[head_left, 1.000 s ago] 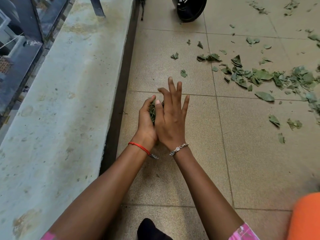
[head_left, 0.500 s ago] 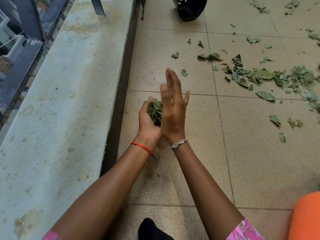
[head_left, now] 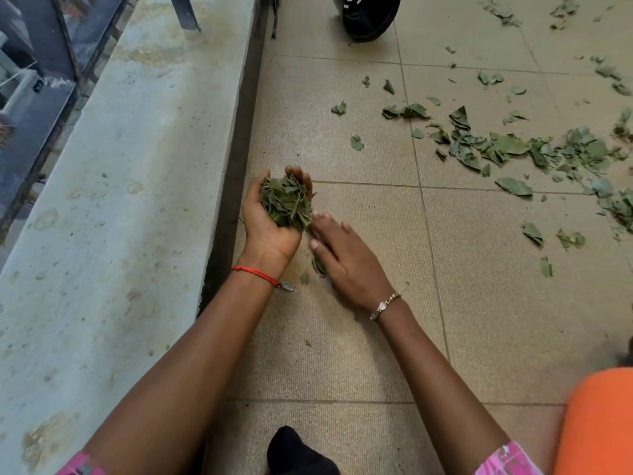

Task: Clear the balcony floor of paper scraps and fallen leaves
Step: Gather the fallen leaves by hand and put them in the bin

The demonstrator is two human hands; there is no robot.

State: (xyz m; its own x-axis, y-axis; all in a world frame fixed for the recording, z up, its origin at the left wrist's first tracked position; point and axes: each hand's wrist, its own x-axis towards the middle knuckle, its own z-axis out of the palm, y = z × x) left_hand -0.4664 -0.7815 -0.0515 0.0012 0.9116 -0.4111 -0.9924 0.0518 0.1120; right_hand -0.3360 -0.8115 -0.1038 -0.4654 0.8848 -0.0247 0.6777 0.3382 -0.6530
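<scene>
The left hand [head_left: 270, 231], palm up, has its fingers [head_left: 302, 177] curled round a clump of torn green leaves [head_left: 286, 202], above the beige tiled balcony floor [head_left: 479, 320] at its left edge, beside the grey concrete ledge [head_left: 120, 200]. The right hand [head_left: 346, 265] lies palm down just beside it, fingers straight and a little apart, over a small green leaf piece [head_left: 318, 266]. Scattered green leaf scraps [head_left: 507, 147] lie toward the floor's far right.

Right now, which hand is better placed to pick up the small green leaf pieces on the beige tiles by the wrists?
Right hand: empty, open, beside those leaf pieces; the left hand cups a green leaf heap.
</scene>
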